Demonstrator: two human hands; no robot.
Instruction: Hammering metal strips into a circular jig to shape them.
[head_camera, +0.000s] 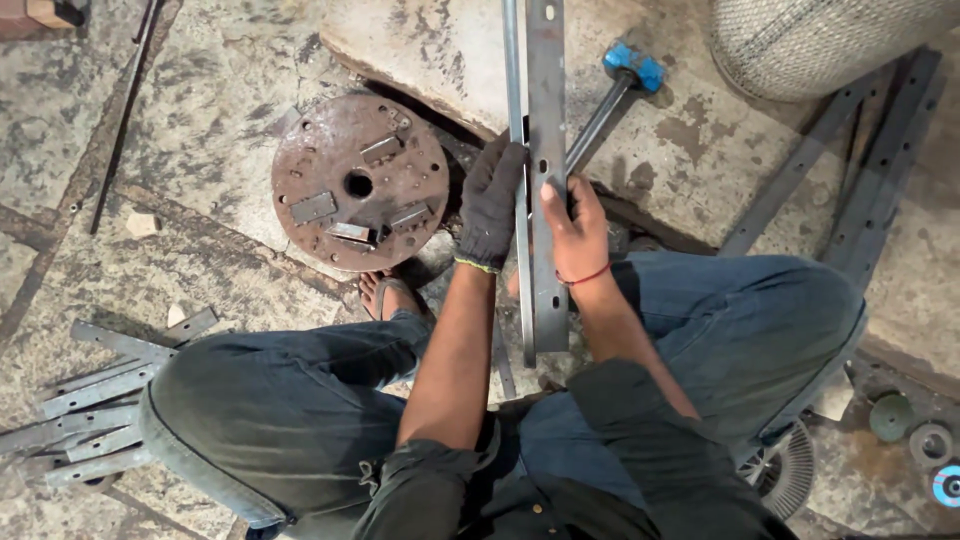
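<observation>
We steady a long grey perforated steel angle bar (546, 150) over our knees.
Gloved left hand (490, 205) and bare right hand (578, 235) wrap fingers around opposite edges, stopping twist beside the rusty round plate (358, 180).

Gloved left hand (490, 205) and bare right hand (575, 230) gripping long steel bar (547, 150), rusty disc (358, 182) beside

The grey steel bar (546, 150) has a rusty brown disc (358, 182) to its left, a blue-headed hammer (633, 66) to its right, and blue jeans (760, 330) below.
</observation>
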